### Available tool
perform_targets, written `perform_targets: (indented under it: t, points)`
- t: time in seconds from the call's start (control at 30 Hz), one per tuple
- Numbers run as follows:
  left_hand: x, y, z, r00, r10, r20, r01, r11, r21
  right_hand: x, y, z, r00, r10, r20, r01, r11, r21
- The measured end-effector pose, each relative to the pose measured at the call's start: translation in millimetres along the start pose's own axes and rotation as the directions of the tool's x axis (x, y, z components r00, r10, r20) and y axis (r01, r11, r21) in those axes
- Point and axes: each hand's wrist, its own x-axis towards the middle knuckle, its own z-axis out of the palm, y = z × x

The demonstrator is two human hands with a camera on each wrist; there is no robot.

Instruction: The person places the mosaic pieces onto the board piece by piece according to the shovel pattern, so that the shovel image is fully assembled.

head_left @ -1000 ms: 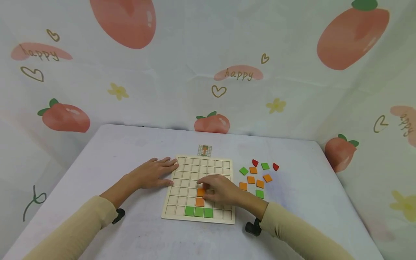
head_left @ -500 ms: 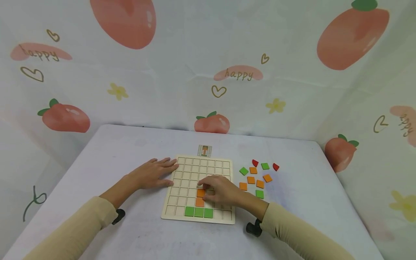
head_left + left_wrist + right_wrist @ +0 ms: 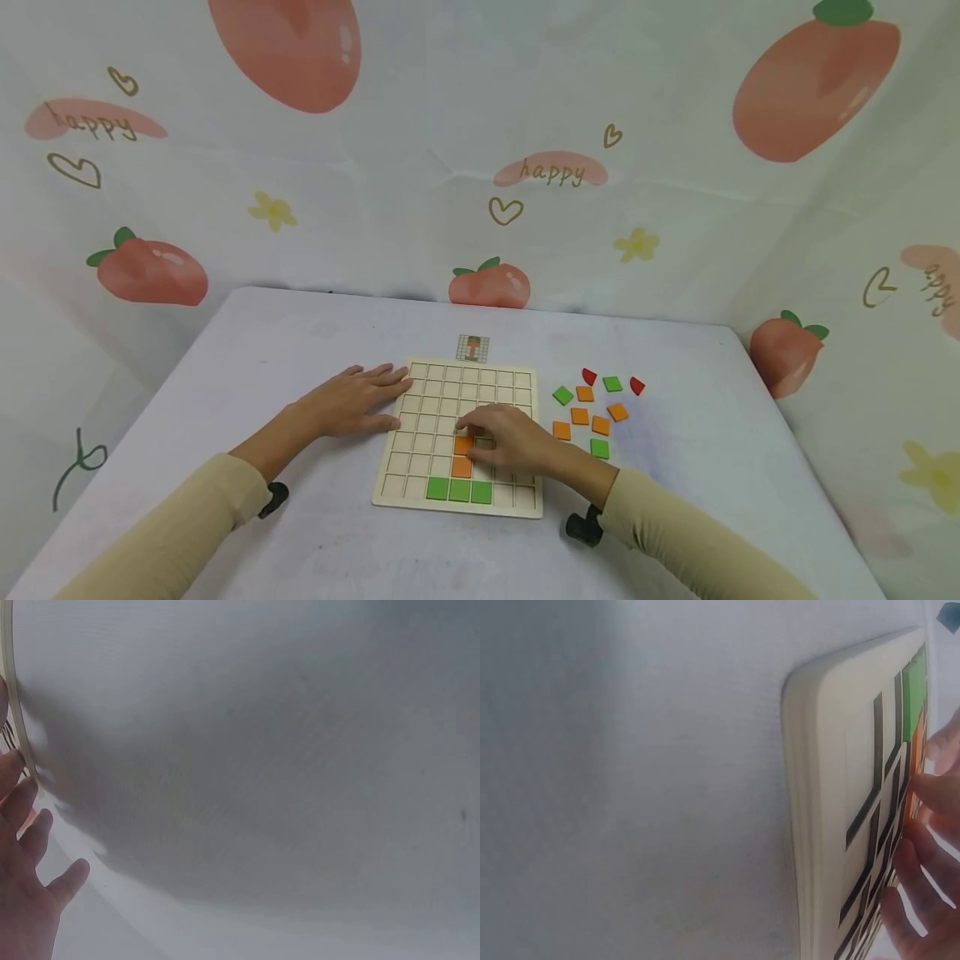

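Note:
A pale wooden grid board (image 3: 420, 417) lies flat on the table. My left hand (image 3: 352, 404), fingers spread, rests against its left edge; the left wrist view catches those fingers (image 3: 34, 832) at the board's rim. Over the middle of the board is my right hand (image 3: 513, 437), thumb and a fingertip at an orange square tile (image 3: 462, 446), pinching it at its cell. Directly below sits another orange tile (image 3: 461, 467). Beneath that, a row of green tiles (image 3: 459, 489) fills cells in the bottom row. In the right wrist view, curled fingers (image 3: 934, 795) partly hide the orange.
Loose orange tiles (image 3: 580, 416), green tiles (image 3: 599, 448) and red wedge pieces (image 3: 637, 386) lie scattered right of the board. A small pattern card (image 3: 472, 347) lies just beyond its far edge. A printed cloth (image 3: 405, 167) hangs behind the table.
Almost nothing moves. The right hand's fingers shift very slightly around the orange tile, while the left hand stays at the board's edge.

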Motion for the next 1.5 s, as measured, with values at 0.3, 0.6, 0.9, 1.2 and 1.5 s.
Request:
perform_targets:
  t: [0.3,0.6,0.9,1.2,1.5]
  points:
    - [0.3,1.7,-1.1,1.000,0.015,0.006,-0.015,1.000,-0.007,-20,7,-11,1.000,0.006,-0.018,-0.005,0.998,0.057]
    - [-0.5,1.5,0.5,1.000,0.014,0.001,-0.014,1.000,-0.009,-68,43,-41,0.982,0.115,-0.151,-0.110,0.993,0.039]
    - [-1.1,0.3,0.6,1.000,0.024,-0.003,-0.024,1.000,-0.004,-116,91,-73,0.933,0.218,-0.286,-0.212,0.976,0.054]
    - [-2.0,-1.2,1.9,1.000,0.021,-0.008,-0.021,1.000,-0.003,-144,117,-77,0.901,0.330,-0.282,-0.331,0.942,0.046]
    - [-2.4,-0.2,0.9,1.000,0.021,-0.010,-0.021,1.000,0.008,-151,126,-73,0.893,0.348,-0.284,-0.347,0.936,0.057]
